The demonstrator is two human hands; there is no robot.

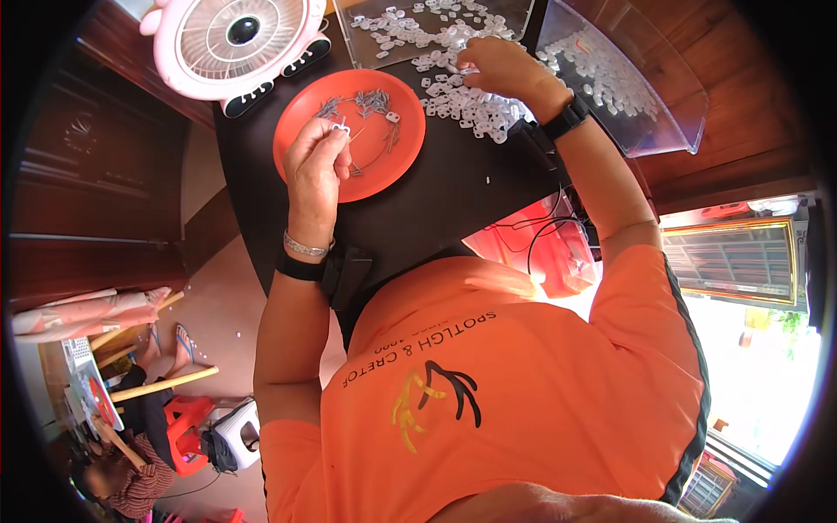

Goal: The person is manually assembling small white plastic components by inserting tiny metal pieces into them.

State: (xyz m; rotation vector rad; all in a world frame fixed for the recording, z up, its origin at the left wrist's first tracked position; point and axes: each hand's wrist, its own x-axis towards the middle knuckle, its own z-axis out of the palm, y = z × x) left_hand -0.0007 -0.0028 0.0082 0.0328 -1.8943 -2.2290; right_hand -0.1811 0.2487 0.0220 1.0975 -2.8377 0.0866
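Over the left side of an orange plate (404, 166), my left hand (316, 170) is closed in a pinch on a small white plastic piece (341, 128). Grey metal pins (373, 102) lie in bunches on the plate, and one loose white piece sits among them. Farther right, my right hand (507, 71) reaches into a heap of white plastic pieces (475, 106) on the dark table. Its fingers are bent together at the pieces, and what they hold, if anything, is too small to make out.
A pink-and-white fan (244, 33) stands behind the plate. Beyond the heap, a clear tray (353, 35) holds more white pieces; another clear bin (671, 113) of them is at the right. The black table (410, 227) ends before my body. At lower left, another person (131, 488) sits near stools.
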